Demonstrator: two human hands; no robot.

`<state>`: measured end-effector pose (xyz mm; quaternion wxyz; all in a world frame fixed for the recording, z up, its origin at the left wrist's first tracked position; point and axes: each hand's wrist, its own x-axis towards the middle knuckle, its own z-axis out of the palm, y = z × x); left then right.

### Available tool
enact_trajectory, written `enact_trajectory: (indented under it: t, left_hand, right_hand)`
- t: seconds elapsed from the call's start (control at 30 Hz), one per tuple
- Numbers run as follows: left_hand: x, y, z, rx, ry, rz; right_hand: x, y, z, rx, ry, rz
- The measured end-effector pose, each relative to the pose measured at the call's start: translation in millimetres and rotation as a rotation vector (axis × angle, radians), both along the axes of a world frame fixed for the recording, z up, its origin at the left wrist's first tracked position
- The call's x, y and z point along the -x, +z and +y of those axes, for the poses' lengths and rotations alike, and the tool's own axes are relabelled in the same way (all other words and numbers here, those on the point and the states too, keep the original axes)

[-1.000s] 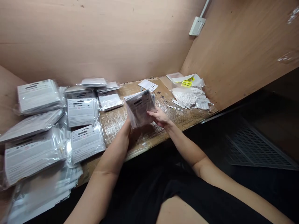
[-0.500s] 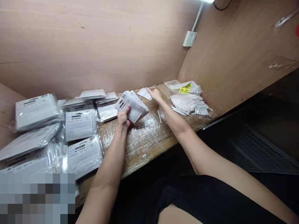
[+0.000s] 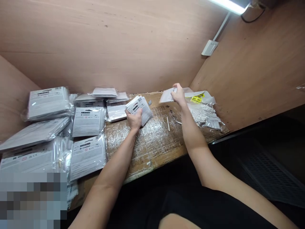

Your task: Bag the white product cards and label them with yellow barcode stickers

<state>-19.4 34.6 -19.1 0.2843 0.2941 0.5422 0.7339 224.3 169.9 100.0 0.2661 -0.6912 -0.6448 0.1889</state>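
My left hand is closed round a fanned stack of printed cards, white with a dark hang-hole and small print, raised over the table. My right hand grips a thin white sheet, possibly a paper slip, at the back of the table; its print is blurred. Just right of that hand lies a clear bag of white sticks, with a yellow label behind it. A single loose white stick rests on the table between my forearms.
Several plastic-wrapped packs of cards are piled at the left. The table is cardboard covered in clear tape. Wooden panels rise behind and to the right, with a wall socket and a lit lamp.
My right hand has moved right and lifted the white sheet from the table. The stack in my left hand looks more gathered. The camera view has shifted.
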Motion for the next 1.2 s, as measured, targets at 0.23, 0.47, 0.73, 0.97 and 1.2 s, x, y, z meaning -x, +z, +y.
enact_trajectory:
  t: [0.23, 0.47, 0.73, 0.97, 1.2]
  left_hand:
    - [-6, 13.1, -21, -0.136, -0.21, 0.23]
    - [-2, 5.6, -23, -0.046, -0.272, 0.402]
    - [-1, 4.9, -20, -0.129, -0.455, 0.427]
    - [13, 7.8, -18, -0.082, -0.369, 0.425]
    - [-2, 4.3, -15, -0.08, -0.198, 0.38]
  right_hand:
    - [20, 17.8, -84, 0.632, 0.681, 0.536]
    - [50, -28.0, -98, 0.179, 0.405, 0.724]
    - [73, -68.7, -88, 0.409, 0.34, 1.137]
    - [77, -72.0, -96, 0.431, 0.472, 1.032]
    - [-84, -18.0, -13, 0.103, 0.093, 0.024]
